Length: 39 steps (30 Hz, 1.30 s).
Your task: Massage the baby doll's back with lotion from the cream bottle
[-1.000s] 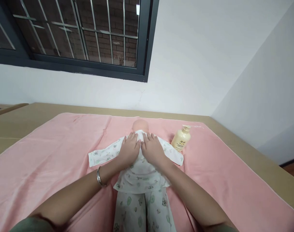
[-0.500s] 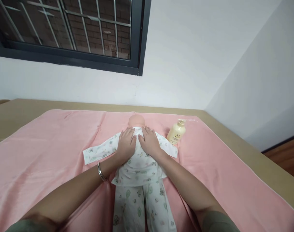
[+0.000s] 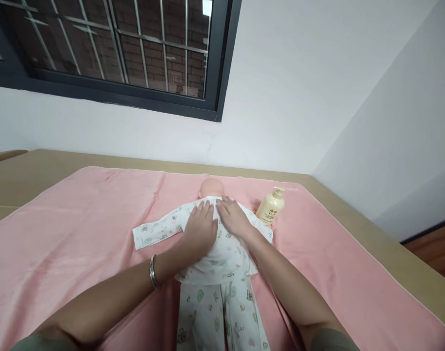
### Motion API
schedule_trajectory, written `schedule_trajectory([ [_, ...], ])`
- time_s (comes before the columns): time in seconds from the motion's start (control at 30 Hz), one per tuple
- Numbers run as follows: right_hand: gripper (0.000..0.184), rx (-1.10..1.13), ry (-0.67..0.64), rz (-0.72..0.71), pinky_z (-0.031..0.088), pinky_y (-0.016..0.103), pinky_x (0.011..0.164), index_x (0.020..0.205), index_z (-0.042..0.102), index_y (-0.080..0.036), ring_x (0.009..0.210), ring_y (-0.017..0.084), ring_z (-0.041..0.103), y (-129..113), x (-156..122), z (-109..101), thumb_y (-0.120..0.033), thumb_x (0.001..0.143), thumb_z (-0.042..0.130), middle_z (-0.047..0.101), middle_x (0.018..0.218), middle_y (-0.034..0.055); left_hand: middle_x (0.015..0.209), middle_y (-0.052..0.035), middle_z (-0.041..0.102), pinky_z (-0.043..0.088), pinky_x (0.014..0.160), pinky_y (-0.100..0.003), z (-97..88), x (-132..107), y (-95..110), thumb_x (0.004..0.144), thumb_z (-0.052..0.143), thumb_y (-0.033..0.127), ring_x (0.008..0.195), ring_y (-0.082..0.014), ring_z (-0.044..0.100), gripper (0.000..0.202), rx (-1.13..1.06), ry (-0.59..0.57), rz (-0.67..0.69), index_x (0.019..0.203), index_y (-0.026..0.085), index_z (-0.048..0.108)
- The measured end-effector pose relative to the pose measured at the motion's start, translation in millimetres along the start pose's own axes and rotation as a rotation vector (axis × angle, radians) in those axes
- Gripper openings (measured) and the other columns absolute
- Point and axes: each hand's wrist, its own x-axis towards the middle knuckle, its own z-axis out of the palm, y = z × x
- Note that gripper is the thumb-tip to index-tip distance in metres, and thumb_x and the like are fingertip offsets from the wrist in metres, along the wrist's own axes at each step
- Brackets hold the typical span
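Note:
A baby doll [image 3: 212, 187] lies stretched out with its bald head toward the wall. It wears a white patterned top [image 3: 215, 263] and matching trousers [image 3: 204, 312], one sleeve spread out to the left. My left hand [image 3: 200, 231] rests flat on the upper part of the top, fingers stretched out. Beside it, my right hand [image 3: 235, 217] lies on the top's right shoulder area, fingers also extended. Neither hand grips anything. Just right of the doll's right-side sleeve stands a pale yellow pump bottle [image 3: 271, 207], slightly tilted in view.
A pink cloth [image 3: 335, 258] with some folds covers most of the tan table [image 3: 357, 212]. Behind it rises a white wall [image 3: 273, 97] with a dark-framed barred window [image 3: 164, 100]. Brown wood [image 3: 436, 248] shows at the far right.
My left hand has slid down the top, toward me, from near the shoulder. My right hand stays near the shoulder, shifted slightly. The view has moved a little.

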Motion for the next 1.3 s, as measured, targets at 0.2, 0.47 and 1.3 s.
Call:
schedule_trajectory([
  [0.2, 0.048, -0.033, 0.042, 0.073, 0.024, 0.046, 0.112, 0.142, 0.045, -0.011, 0.138, 0.028, 0.038, -6.0, 2.5, 5.7, -0.031, 0.102, 0.029, 0.046, 0.146, 0.0193, 0.145, -0.0169, 0.05, 0.026, 0.118, -0.05, -2.0, 8.7, -7.4, 0.096, 0.029, 0.026, 0.14, -0.0272, 0.039, 0.048, -0.076, -0.032, -0.026, 0.136, 0.007, 0.05],
  [0.47, 0.049, -0.011, -0.011, 0.024, 0.025, 0.04, 0.113, 0.138, 0.051, -0.014, 0.14, 0.024, 0.036, -10.0, -8.2, 2.6, -0.033, 0.103, 0.023, 0.044, 0.149, 0.016, 0.146, -0.0145, 0.05, 0.026, 0.117, -0.053, 3.3, 14.0, -17.1, 0.096, 0.029, 0.024, 0.141, -0.0264, 0.039, 0.047, -0.079, -0.012, -0.082, 0.137, 0.012, 0.048],
  [1.3, 0.055, 0.065, 0.225, 0.093, 0.021, 0.05, 0.114, 0.143, 0.046, -0.011, 0.138, 0.032, 0.037, 11.2, 3.8, 38.7, -0.041, 0.098, 0.033, 0.046, 0.147, 0.0197, 0.135, -0.0112, 0.06, 0.033, 0.114, -0.049, 21.4, 22.4, -37.0, 0.092, 0.039, 0.032, 0.13, -0.0257, 0.051, 0.043, -0.288, 0.077, -0.137, 0.128, 0.018, 0.057],
])
